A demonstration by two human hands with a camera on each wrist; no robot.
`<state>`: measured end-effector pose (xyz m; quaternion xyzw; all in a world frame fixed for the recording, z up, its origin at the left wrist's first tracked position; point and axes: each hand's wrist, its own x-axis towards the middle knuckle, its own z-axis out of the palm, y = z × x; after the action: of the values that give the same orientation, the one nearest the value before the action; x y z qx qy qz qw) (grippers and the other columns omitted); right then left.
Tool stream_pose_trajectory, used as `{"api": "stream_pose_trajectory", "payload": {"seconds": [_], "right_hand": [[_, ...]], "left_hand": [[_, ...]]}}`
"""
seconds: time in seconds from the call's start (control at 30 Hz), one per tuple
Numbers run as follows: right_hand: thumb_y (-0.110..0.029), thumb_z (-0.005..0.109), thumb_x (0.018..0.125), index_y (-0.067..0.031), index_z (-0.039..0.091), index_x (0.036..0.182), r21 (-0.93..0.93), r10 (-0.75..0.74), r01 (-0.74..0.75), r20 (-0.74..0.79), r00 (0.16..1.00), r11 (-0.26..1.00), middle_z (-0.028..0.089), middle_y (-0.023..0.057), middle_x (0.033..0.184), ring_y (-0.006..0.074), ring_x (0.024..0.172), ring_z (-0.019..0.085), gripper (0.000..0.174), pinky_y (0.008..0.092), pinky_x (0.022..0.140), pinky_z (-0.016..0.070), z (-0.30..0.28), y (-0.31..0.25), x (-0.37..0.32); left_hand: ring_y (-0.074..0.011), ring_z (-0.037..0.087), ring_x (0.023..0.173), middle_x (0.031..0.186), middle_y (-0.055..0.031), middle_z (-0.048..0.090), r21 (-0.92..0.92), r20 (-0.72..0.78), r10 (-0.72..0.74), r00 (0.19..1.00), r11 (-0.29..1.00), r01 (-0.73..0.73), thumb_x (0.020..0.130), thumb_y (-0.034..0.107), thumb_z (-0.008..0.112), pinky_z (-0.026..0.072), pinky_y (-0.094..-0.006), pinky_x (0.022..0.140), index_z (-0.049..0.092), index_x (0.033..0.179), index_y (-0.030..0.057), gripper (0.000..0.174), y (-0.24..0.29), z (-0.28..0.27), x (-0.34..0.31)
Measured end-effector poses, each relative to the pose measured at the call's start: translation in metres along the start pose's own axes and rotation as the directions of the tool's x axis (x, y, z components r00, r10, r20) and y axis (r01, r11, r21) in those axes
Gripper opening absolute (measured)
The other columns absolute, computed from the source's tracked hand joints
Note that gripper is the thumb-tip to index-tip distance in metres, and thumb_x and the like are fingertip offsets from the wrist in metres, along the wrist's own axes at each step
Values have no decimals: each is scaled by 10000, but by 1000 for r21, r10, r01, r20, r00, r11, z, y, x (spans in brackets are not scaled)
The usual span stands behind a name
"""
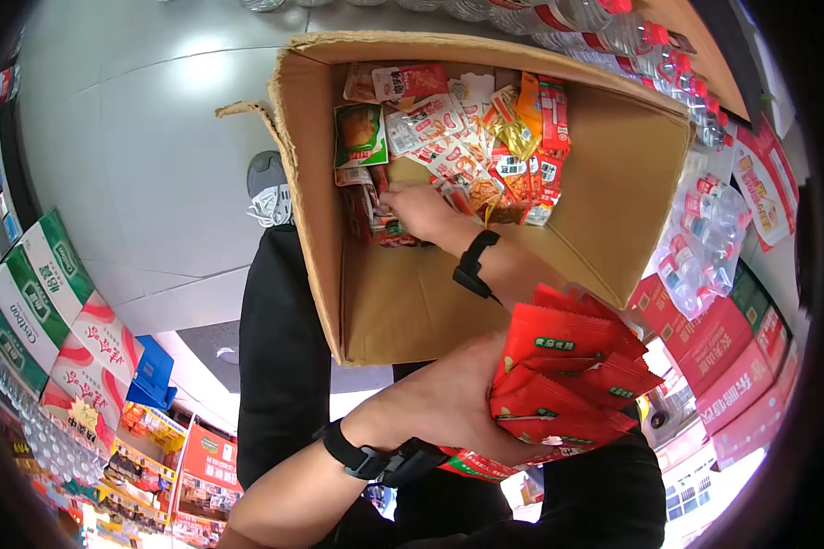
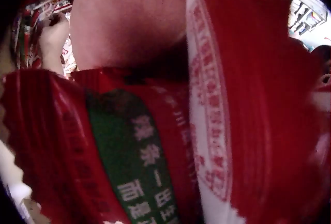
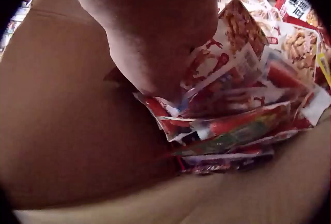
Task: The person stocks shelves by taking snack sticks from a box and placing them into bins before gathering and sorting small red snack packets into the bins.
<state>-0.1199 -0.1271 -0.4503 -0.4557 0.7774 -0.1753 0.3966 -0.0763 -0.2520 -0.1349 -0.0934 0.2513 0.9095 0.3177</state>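
The left hand (image 1: 449, 407) grips a thick bunch of red snack packets (image 1: 558, 366) above the person's lap, outside the box. Those red packets (image 2: 139, 151) fill much of the left wrist view, with part of the left hand (image 2: 129, 22) behind them. Inside the open cardboard box (image 1: 403, 320), the right hand (image 1: 421, 212) reaches to the left side and touches upright packets (image 1: 362, 206). In the right wrist view, the right hand (image 3: 160, 38) meets the stacked packets (image 3: 238, 126); its fingertips are hidden, so whether it pinches one cannot be told.
More packets lie loose in the box: a green one (image 1: 361, 135), white ones (image 1: 435, 123) and a gold one (image 1: 513, 133). Water bottles (image 1: 613, 37) line the upper right. Cartons (image 1: 50, 284) stand at left, red cartons (image 1: 705, 348) at right. A shoe (image 1: 268, 188) is beside the box.
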Motion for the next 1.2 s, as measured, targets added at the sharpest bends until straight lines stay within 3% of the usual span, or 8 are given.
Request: {"api": "stream_pose_trajectory", "payload": {"seconds": [0.17,0.27,0.33,0.57,0.77,0.9,1.0,1.2], "right_hand": [[-249,735,892,-79,692,990,74,80,-81,17,997,994,675,128,970,356,958,670,201,481,843,543,-39,5,5],[-279,737,907,-35,680,1051,53,30,-13,-347,937,999,684,176,1000,393,969,667,289,490,884,534,-62,41,2],[-374,722,923,28,636,1231,118,449,-474,-576,683,873,659,263,1198,438,1125,634,514,495,994,511,-59,76,3],[-414,707,933,112,249,1563,107,599,-590,-142,788,801,281,371,1602,470,1453,395,939,442,1206,357,-46,69,-6],[-223,655,977,-52,465,1509,265,506,-437,-321,801,860,425,292,1547,431,1420,439,590,448,1168,400,-56,73,-51],[-268,749,911,-62,529,1423,388,872,-819,-419,252,423,553,250,1386,436,1310,525,594,468,1128,438,-73,112,-102],[-377,851,807,-74,423,1508,383,929,-901,-367,51,201,550,245,1401,435,1320,522,876,462,1138,434,-55,181,-150],[-389,900,705,23,352,1536,289,838,-796,-43,545,532,470,283,1511,416,1378,495,1077,436,1138,431,-53,147,-140]], "left_hand": [[-216,630,1196,1276,-100,663,88,9,66,998,994,-66,664,143,921,486,-370,1030,510,1418,84,861,-3,0,-2],[-202,624,1199,1290,-94,658,127,-2,58,998,990,-58,670,140,916,483,-366,1035,518,1417,85,849,2,0,-5],[-201,624,1197,1298,-95,655,119,12,30,999,992,-32,669,145,917,482,-365,1036,520,1415,85,847,4,-2,-6],[-197,624,1188,1305,-92,654,113,-8,-74,997,991,75,668,169,923,486,-368,1037,523,1413,83,849,4,5,-6],[-189,619,1207,1306,-88,660,123,1,-103,995,987,102,657,165,935,478,-353,1055,520,1416,84,869,0,14,-2],[-187,616,1217,1312,-87,660,92,-13,-148,989,985,148,654,158,936,476,-350,1062,521,1419,86,874,-6,17,5],[-183,616,1214,1319,-89,660,26,4,-129,992,991,129,649,160,938,477,-355,1062,528,1423,87,878,-13,18,7],[-183,617,1220,1328,-86,660,126,78,-101,992,988,90,647,161,937,477,-360,1066,537,1426,89,879,-15,19,6]]}}
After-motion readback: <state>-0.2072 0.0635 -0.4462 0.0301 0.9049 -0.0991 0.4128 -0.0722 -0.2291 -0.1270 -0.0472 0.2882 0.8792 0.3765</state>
